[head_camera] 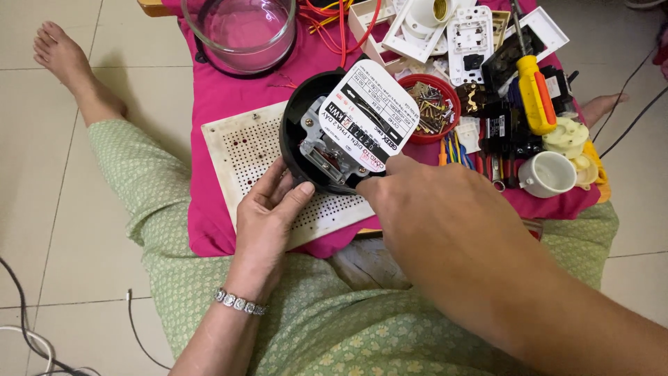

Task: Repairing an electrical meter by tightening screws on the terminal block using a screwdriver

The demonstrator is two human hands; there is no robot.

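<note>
your left hand (268,209) cradles the black round meter base (299,139) from below, fingers curled on its rim; your right hand (417,202) pinches the white faceplate (372,111). it sits over the perforated board (243,150), near the surface's front edge. glass cover (240,31) already off, insides still seated.

A glass bowl (239,31) stands on the pink cloth (223,104). A red dish of screws (433,108), a yellow screwdriver (534,90) and a white cup (547,174) lie near.
</note>
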